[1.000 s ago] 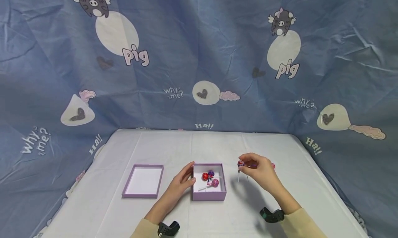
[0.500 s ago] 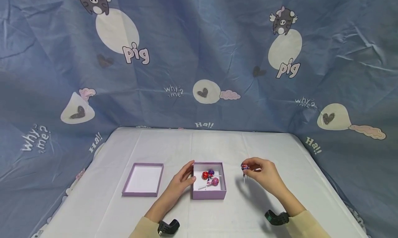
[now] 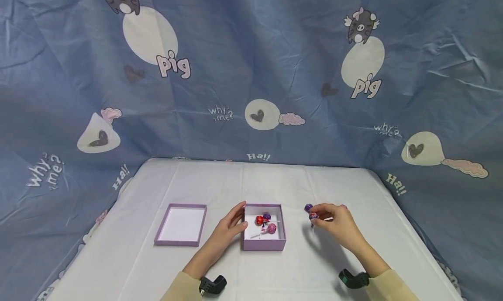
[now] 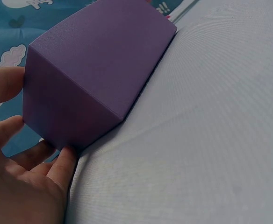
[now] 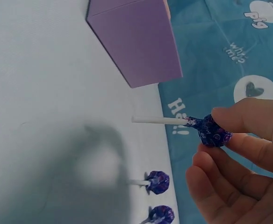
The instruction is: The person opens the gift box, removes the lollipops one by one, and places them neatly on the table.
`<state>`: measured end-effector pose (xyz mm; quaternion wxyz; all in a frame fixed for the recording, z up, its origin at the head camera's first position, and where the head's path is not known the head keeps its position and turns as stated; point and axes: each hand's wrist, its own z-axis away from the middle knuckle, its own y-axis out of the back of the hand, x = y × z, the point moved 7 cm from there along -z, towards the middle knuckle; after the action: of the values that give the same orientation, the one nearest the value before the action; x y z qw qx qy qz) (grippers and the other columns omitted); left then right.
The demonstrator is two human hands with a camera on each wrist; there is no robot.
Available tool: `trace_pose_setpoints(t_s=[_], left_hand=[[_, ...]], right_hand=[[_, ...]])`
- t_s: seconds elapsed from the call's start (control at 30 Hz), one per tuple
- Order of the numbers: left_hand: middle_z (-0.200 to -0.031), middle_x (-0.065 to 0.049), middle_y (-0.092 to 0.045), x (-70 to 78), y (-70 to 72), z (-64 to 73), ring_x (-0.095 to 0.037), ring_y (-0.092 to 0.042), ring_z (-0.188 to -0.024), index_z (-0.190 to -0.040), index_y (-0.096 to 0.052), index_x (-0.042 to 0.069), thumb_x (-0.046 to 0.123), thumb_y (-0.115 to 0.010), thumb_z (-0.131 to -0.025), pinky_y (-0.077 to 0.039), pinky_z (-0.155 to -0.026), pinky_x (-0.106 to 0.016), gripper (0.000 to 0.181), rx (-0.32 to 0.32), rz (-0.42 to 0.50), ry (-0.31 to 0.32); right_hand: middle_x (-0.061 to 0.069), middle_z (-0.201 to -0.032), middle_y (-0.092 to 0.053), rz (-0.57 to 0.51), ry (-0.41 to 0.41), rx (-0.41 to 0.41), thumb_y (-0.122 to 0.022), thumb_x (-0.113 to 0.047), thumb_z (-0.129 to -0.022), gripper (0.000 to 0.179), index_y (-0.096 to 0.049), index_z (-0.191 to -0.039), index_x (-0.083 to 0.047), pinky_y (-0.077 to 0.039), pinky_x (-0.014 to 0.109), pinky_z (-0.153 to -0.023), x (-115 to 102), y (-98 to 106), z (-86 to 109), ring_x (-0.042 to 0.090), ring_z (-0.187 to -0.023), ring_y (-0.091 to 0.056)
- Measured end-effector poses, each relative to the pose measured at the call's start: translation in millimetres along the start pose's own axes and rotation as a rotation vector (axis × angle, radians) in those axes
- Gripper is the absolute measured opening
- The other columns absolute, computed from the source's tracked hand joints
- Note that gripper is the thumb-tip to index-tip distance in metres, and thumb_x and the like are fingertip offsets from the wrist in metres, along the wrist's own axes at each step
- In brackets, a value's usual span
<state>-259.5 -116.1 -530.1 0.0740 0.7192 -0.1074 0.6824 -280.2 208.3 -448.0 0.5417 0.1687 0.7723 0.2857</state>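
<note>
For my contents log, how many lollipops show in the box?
3: red lollipop at left, purple lollipop beside it, pink lollipop nearest the front wall; more may be hidden.

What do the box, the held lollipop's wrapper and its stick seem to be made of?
Box: probably cardboard, matte; flat walls, crisp folded-looking edges.
Wrapper: thin printed film, plastic or foil, slightly shiny; it creases and gathers at the stick.
Stick: smooth, white; plastic or rolled paper, I can't tell.

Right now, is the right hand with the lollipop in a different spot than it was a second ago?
Yes. In the head view, the right hand has moved rightward, farther from the purple box.
</note>
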Motion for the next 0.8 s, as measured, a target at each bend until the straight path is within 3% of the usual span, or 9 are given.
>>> trace_pose_setpoints(t_s=[0.2,0.43,0.8], left_hand=[[-0.163,-0.014,-0.026,2.6,-0.5,1.7,-0.031,-0.027,-0.149,-0.158,-0.034,0.023,0.016,-0.062,-0.101,-0.024,-0.120,-0.041,0.064,0.000,-0.005,0.011],[-0.163,-0.013,-0.027,3.1,0.5,1.3,-0.030,-0.027,-0.149,-0.158,-0.034,0.023,0.016,-0.062,-0.101,-0.024,-0.120,-0.040,0.064,0.002,-0.010,0.004],[-0.162,-0.014,-0.029,2.6,0.0,0.9,-0.029,-0.029,-0.148,-0.157,-0.036,0.024,0.018,-0.064,-0.099,-0.025,-0.120,-0.039,0.065,0.003,-0.003,-0.012]], right_hand=[[-0.010,-0.089,-0.073,0.002,-0.069,-0.017,-0.085,-0.012,-0.080,0.026,-0.076,-0.103,-0.018,-0.059,0.027,-0.068,12,-3,6.1,0.012,-0.082,-0.070],[-0.008,-0.089,-0.073,0.027,-0.051,-0.036,-0.086,-0.011,-0.079,0.025,-0.075,-0.101,-0.016,-0.057,0.026,-0.066,16,-5,10.4,0.012,-0.079,-0.069],[-0.007,-0.088,-0.074,0.081,-0.121,-0.031,-0.086,-0.008,-0.078,0.023,-0.076,-0.097,-0.016,-0.056,0.025,-0.066,24,-4,14.4,0.011,-0.077,-0.069]])
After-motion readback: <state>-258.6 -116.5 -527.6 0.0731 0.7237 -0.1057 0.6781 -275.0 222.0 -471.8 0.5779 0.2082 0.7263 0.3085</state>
